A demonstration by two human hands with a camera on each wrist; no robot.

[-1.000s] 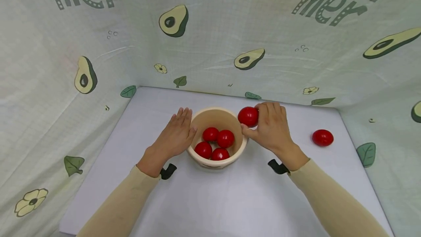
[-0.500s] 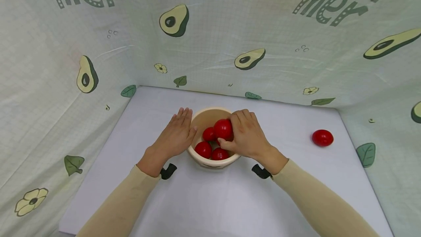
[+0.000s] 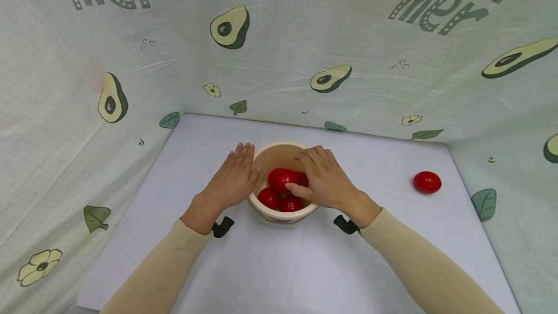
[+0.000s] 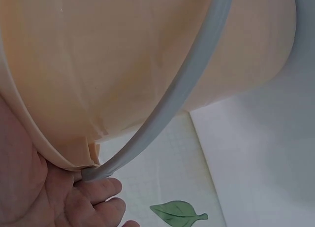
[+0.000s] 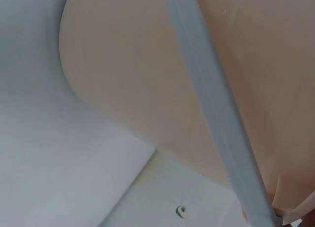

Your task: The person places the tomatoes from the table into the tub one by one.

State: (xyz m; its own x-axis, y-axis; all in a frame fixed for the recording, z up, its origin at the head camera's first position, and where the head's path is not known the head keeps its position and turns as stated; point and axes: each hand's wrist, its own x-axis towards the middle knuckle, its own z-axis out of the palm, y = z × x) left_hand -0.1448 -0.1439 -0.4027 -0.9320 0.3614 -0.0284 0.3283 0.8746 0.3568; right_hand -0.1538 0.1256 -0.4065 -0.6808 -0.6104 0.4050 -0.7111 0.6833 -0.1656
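A beige bucket [image 3: 282,217] with a grey handle [image 4: 182,84] stands on the white table. Several shiny red tomatoes [image 3: 269,198] lie inside it, and one larger-looking tomato [image 3: 282,180] sits over the others at the back. My left hand [image 3: 233,178] rests against the bucket's left rim, fingers straight, thumb at the edge. In the left wrist view its fingertips [image 4: 110,210] show beside the handle's joint. Over the right side of the bucket, my right hand [image 3: 324,176] reaches across the rim with thumb and fingers spread apart, partly hiding the tomatoes there.
Off to the right on the white table [image 3: 357,265] lies a single red tomato [image 3: 427,182]. A pale cloth [image 3: 279,42] printed with avocados and leaves hangs behind and around the table's sides.
My right hand has carried a tomato leftward from beside the rim to over the bucket and let it go among the others. The left hand has stayed in place.
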